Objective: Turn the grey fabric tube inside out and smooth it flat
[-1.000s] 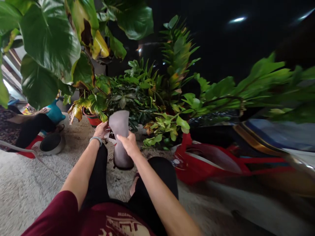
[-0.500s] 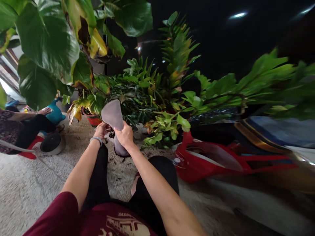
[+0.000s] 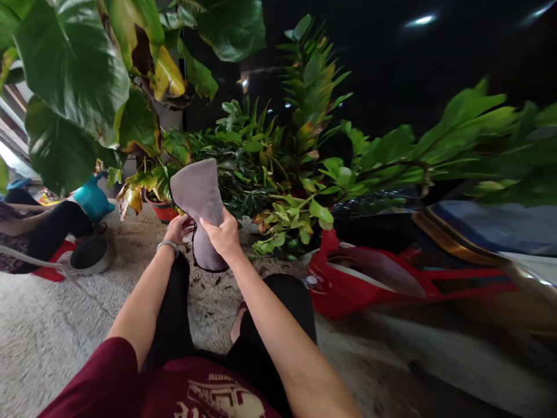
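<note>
A grey, soft, bone-shaped cushion [image 3: 198,188] with dark edging stands upright in front of me, wide at both ends and narrow in the middle. My right hand [image 3: 224,235] grips its right side at the narrow part, thumb lying across the front face. My left hand [image 3: 176,230], with a light band on the wrist, is beside the cushion's left edge. Its fingers are curled and partly hidden; a small white and reddish bit [image 3: 188,230] shows by the fingertips, too small to name.
Potted plants [image 3: 261,145] stand ahead, one in a red pot [image 3: 162,209]. A red motorbike [image 3: 348,278] is on the right. At left, another person sits by a grey basin [image 3: 90,255], a red stool [image 3: 56,264] and a teal object [image 3: 93,197]. The floor [image 3: 52,331] is concrete.
The cushion has turned and risen slightly, so its front face and lower half show more fully. My right thumb now lies across it. The other person's hand has left the teal object.
</note>
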Motion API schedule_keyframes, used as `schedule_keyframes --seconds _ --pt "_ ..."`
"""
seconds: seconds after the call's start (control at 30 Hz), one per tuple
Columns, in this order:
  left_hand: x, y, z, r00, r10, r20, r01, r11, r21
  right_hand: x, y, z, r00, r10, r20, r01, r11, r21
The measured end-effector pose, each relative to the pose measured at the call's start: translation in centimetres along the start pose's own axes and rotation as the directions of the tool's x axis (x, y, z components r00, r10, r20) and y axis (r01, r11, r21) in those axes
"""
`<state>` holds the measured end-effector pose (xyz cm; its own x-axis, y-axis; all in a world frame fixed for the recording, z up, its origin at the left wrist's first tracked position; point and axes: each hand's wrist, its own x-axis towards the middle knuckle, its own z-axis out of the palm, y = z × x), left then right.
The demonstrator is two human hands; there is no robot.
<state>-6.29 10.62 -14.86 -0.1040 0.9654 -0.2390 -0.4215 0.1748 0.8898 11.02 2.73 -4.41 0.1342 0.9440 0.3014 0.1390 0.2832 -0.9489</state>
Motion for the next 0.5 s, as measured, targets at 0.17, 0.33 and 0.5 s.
schedule_keyframes --seconds 0.17,0.33,0.5 --pt "0.2 0.0 0.0 0.998 0.054 -0.033 -0.055 0.998 -0.041 -3.4 4.2 0.4 0.975 0.221 0.032 -0.217 0.971 -0.096" --pt "-0.3 0.4 -0.3 1.0 -0.012 0.006 0.012 0.999 -0.039 -9.5 4.5 -3.4 0.951 0.272 0.146 -0.265 0.962 -0.068" --pt "-0.7 0.3 -0.2 0.998 0.036 -0.05 -0.037 0.999 -0.026 -6.6 -0.3 -4.1 0.979 0.096 0.179 -0.105 0.994 0.043"
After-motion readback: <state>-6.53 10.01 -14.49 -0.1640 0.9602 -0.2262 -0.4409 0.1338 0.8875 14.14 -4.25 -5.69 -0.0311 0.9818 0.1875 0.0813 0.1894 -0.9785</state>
